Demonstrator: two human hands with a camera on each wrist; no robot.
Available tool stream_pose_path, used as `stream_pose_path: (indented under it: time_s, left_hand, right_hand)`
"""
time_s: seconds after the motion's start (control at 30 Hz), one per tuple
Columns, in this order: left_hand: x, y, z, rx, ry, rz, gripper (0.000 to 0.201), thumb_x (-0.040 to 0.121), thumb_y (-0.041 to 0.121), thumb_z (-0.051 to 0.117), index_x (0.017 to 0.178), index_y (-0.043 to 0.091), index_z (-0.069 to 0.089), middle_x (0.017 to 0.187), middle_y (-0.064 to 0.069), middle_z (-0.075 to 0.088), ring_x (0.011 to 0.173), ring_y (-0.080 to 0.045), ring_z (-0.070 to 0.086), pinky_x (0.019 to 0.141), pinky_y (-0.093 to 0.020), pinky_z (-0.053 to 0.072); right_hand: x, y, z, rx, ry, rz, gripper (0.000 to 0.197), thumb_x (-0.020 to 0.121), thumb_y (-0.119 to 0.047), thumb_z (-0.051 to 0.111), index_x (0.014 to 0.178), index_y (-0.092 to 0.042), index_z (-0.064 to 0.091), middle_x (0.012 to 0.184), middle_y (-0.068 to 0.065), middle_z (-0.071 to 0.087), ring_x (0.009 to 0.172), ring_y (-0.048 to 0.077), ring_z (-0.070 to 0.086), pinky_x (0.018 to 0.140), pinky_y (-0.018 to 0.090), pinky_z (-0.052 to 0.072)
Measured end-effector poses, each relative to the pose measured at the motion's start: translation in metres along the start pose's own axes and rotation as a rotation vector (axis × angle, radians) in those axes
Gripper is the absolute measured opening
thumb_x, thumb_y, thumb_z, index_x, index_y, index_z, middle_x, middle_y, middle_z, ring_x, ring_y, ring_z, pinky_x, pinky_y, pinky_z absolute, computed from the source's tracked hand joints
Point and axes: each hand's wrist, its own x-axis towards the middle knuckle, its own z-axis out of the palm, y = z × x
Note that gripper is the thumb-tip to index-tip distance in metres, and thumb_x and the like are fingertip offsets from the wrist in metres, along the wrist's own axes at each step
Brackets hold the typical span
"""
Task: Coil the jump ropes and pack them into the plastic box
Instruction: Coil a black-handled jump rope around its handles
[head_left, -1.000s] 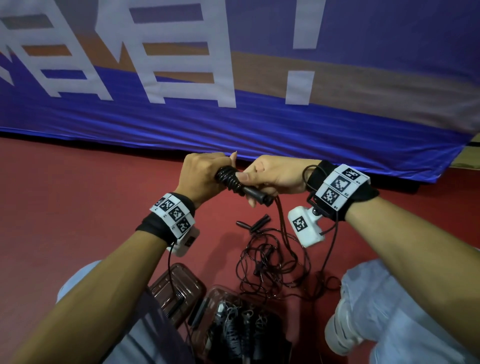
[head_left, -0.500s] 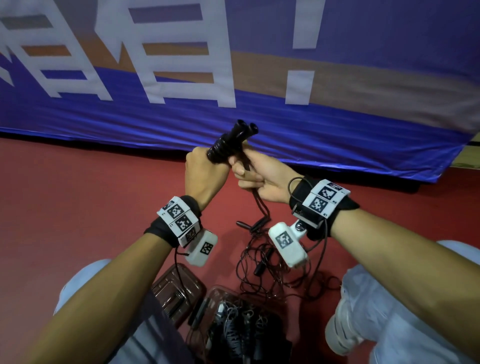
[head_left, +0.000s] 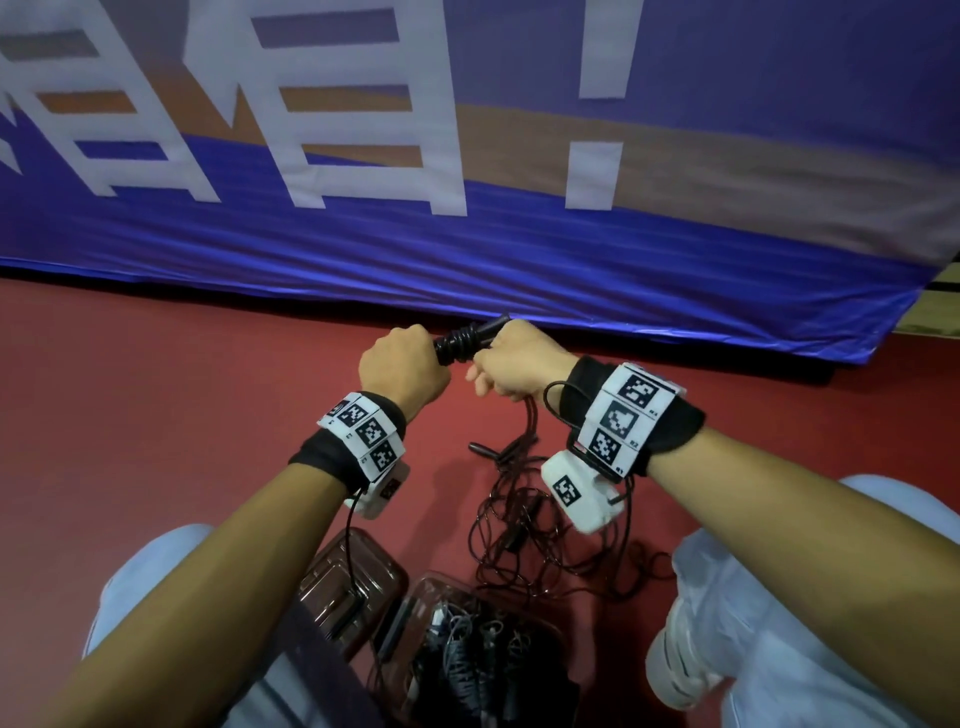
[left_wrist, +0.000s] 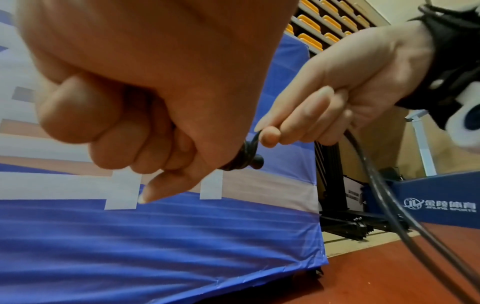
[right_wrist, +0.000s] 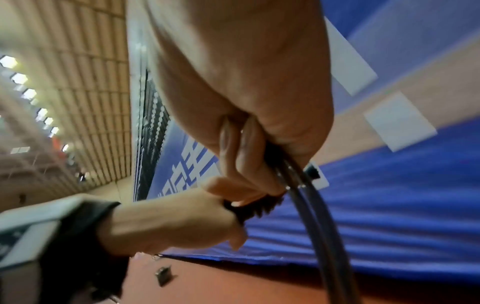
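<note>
Left hand (head_left: 402, 366): fist closed around the black jump rope handles (head_left: 470, 338), held above the red floor (head_left: 156, 415) in front of the blue banner (head_left: 467, 260). Several turns of black cord (head_left: 454, 345) are wound tight around the handles next to the left fist; the handle tips stick out toward the banner.

Right hand (head_left: 511, 366): fingers curled, gripping the cord just beside the wound section. In the left wrist view the right thumb and forefinger pinch the cord where it meets the wrap, and two strands run down out of the palm. The hands are almost touching.

Free cord hangs from the right hand down to a loose tangle of jump ropes (head_left: 540, 540) on the floor, between the person's knees. Another pair of black handles (head_left: 501, 452) lies at the far edge of that tangle.

Clear plastic box (head_left: 415, 597): on the floor nearest the person, open, with coiled ropes inside (head_left: 467, 660). Its lid (head_left: 348, 587) lies just beside it, on the left.
</note>
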Motion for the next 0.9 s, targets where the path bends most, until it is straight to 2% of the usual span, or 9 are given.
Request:
stream_pose_path:
  time_s: [0.1, 0.17, 0.27, 0.4, 0.53, 0.6, 0.73, 0.83, 0.9]
  left_hand:
    - [0.001, 0.000, 0.001, 0.069, -0.091, 0.059, 0.018, 0.086, 0.023, 0.063, 0.097, 0.009, 0.061, 0.080, -0.005, 0.054, 0.080, -0.032, 0.063, 0.067, -0.035, 0.045]
    - [0.003, -0.001, -0.002, 0.116, -0.105, 0.126, 0.015, 0.086, 0.019, 0.063, 0.097, 0.009, 0.063, 0.077, -0.003, 0.054, 0.071, -0.028, 0.057, 0.065, -0.035, 0.046]
    - [0.003, -0.001, -0.007, 0.199, -0.097, 0.228, 0.010, 0.087, 0.016, 0.060, 0.095, 0.011, 0.061, 0.076, -0.003, 0.052, 0.067, -0.026, 0.052, 0.063, -0.035, 0.044]
    - [0.006, -0.005, -0.012, 0.279, -0.105, 0.368, 0.003, 0.087, 0.016, 0.057, 0.087, 0.014, 0.055, 0.085, -0.008, 0.061, 0.068, -0.028, 0.053, 0.063, -0.035, 0.043]
    - [0.010, -0.011, -0.015, 0.428, -0.092, 0.571, 0.011, 0.088, 0.020, 0.055, 0.089, 0.011, 0.062, 0.091, -0.010, 0.067, 0.079, -0.033, 0.065, 0.062, -0.035, 0.043]
    - [0.009, -0.014, -0.017, 0.481, -0.081, 0.651, 0.014, 0.089, 0.022, 0.054, 0.089, 0.011, 0.063, 0.090, -0.010, 0.068, 0.078, -0.034, 0.066, 0.063, -0.036, 0.044]
    - [0.011, -0.020, -0.025, 0.434, 0.039, 0.769, 0.014, 0.086, 0.019, 0.060, 0.073, 0.015, 0.054, 0.078, -0.008, 0.067, 0.066, -0.033, 0.064, 0.058, -0.034, 0.044]
    - [0.012, -0.030, -0.026, 0.227, 0.248, 0.901, 0.017, 0.076, 0.011, 0.073, 0.066, 0.010, 0.059, 0.060, -0.005, 0.062, 0.046, -0.032, 0.057, 0.046, -0.028, 0.033]
    - [0.014, -0.035, -0.028, 0.151, 0.383, 0.941, 0.021, 0.088, 0.011, 0.067, 0.067, 0.010, 0.060, 0.058, -0.001, 0.058, 0.044, -0.029, 0.055, 0.043, -0.026, 0.030]
  right_hand:
    - [0.002, 0.007, -0.012, -0.308, 0.062, -0.095, 0.034, 0.097, -0.015, 0.055, 0.074, -0.008, 0.077, 0.062, -0.002, 0.073, 0.056, 0.011, 0.065, 0.059, 0.025, 0.052]
    - [0.004, 0.012, -0.017, -0.415, 0.104, -0.167, 0.037, 0.101, -0.025, 0.059, 0.075, -0.004, 0.076, 0.066, 0.003, 0.073, 0.062, 0.020, 0.066, 0.068, 0.033, 0.056]
    - [0.004, 0.016, -0.026, -0.547, 0.146, -0.283, 0.039, 0.100, -0.033, 0.065, 0.072, -0.006, 0.068, 0.065, 0.011, 0.064, 0.054, 0.024, 0.051, 0.055, 0.037, 0.046]
    - [-0.002, 0.013, -0.039, -0.718, 0.118, -0.391, 0.036, 0.093, -0.046, 0.071, 0.080, -0.013, 0.069, 0.071, 0.004, 0.062, 0.064, 0.026, 0.057, 0.055, 0.031, 0.035]
    - [-0.005, 0.009, -0.045, -0.767, 0.132, -0.451, 0.054, 0.070, -0.058, 0.086, 0.076, -0.010, 0.061, 0.068, 0.004, 0.060, 0.062, 0.025, 0.052, 0.055, 0.031, 0.039]
    - [-0.006, 0.008, -0.048, -0.761, 0.084, -0.434, 0.056, 0.064, -0.063, 0.086, 0.081, -0.015, 0.064, 0.074, -0.001, 0.065, 0.068, 0.020, 0.059, 0.058, 0.032, 0.046]
    - [-0.005, 0.010, -0.051, -0.576, -0.104, -0.402, 0.048, 0.069, -0.058, 0.085, 0.095, -0.018, 0.079, 0.090, -0.007, 0.076, 0.086, 0.008, 0.070, 0.083, 0.037, 0.059]
    - [-0.006, 0.008, -0.053, -0.457, -0.231, -0.399, 0.034, 0.078, -0.055, 0.081, 0.090, -0.022, 0.082, 0.086, -0.007, 0.078, 0.087, 0.011, 0.072, 0.091, 0.042, 0.056]
    - [-0.010, 0.005, -0.054, -0.378, -0.302, -0.384, 0.034, 0.081, -0.056, 0.078, 0.093, -0.025, 0.082, 0.085, -0.006, 0.078, 0.082, 0.016, 0.073, 0.087, 0.041, 0.057]
